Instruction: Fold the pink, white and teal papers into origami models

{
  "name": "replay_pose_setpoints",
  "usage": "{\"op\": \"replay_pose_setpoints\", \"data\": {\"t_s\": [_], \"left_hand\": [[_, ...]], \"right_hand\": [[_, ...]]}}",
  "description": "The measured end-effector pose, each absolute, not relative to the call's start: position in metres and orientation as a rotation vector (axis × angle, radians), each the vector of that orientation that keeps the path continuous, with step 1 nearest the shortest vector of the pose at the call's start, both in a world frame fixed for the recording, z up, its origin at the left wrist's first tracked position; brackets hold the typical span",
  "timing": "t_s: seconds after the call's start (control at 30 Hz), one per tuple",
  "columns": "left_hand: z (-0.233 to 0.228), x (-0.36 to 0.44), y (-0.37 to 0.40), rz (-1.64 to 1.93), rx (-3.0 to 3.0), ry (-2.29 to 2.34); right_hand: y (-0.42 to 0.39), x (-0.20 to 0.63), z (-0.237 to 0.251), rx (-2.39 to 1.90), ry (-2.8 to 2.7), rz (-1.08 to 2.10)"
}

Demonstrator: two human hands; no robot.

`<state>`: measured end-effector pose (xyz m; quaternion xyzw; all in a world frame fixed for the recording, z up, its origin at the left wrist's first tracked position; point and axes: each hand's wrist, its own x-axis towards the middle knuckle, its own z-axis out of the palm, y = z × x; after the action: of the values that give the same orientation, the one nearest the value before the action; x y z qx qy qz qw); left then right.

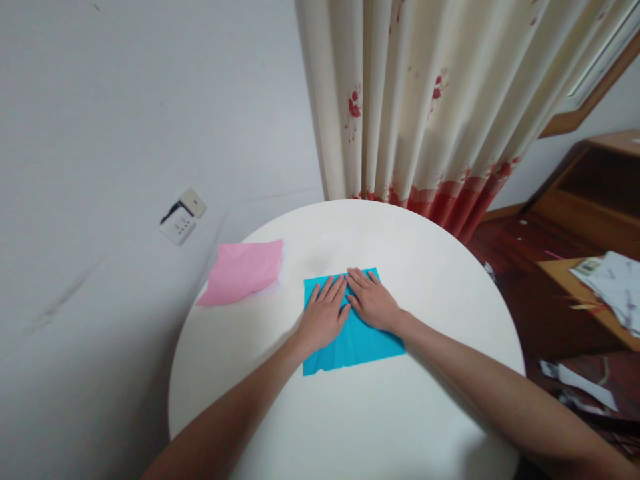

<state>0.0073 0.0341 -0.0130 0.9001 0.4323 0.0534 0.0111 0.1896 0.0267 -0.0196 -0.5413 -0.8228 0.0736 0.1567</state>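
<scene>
Blue paper (360,340) lay flat near the middle of the round table (430,400). Left hand (324,317) and right hand (373,301) pressed on its far half, fingers spread flat, thumbs seemingly touching. Pink paper (244,270) lay left of the blue paper, apart.

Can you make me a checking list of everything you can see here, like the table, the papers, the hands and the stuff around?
Surface: round white table, faint grey smudge near the far side.
Job's things: blue paper lying flat on the table.
Clutter: pink paper at the table's left edge, apart from the blue one.
Grips: left hand and right hand lie flat, palms down, side by side on the blue paper.
Cables: nothing seen; only a wall socket.
Surroundings: flowered curtain behind the table, wooden furniture and scattered papers to the right.
</scene>
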Motion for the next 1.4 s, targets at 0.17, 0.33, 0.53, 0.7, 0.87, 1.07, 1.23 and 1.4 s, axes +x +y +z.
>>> {"op": "replay_pose_setpoints", "data": {"t_s": [0.17, 0.33, 0.53, 0.7, 0.87, 1.07, 1.23, 1.4], "left_hand": [[-0.014, 0.007, 0.034, 0.178, 2.789, 1.346], [-0.014, 0.006, 0.034, 0.187, 2.772, 1.353], [-0.019, 0.006, 0.035, 0.196, 2.779, 1.342], [-0.023, 0.007, 0.038, 0.203, 2.790, 1.352], [-0.026, 0.007, 0.041, 0.239, 2.807, 1.347], [-0.028, 0.007, 0.043, 0.255, 2.813, 1.339], [-0.028, 0.007, 0.044, 0.246, 2.818, 1.335], [-0.027, 0.006, 0.045, 0.222, 2.822, 1.341]], "right_hand": [[0.028, 0.191, -0.021, -1.535, -2.357, 0.220], [0.029, 0.192, -0.023, -1.523, -2.365, 0.218], [0.030, 0.194, -0.025, -1.519, -2.375, 0.204], [0.031, 0.197, -0.027, -1.516, -2.379, 0.196], [0.033, 0.199, -0.028, -1.496, -2.399, 0.207], [0.034, 0.201, -0.029, -1.492, -2.411, 0.214], [0.034, 0.200, -0.030, -1.513, -2.402, 0.217], [0.032, 0.199, -0.030, -1.506, -2.403, 0.216]]}}
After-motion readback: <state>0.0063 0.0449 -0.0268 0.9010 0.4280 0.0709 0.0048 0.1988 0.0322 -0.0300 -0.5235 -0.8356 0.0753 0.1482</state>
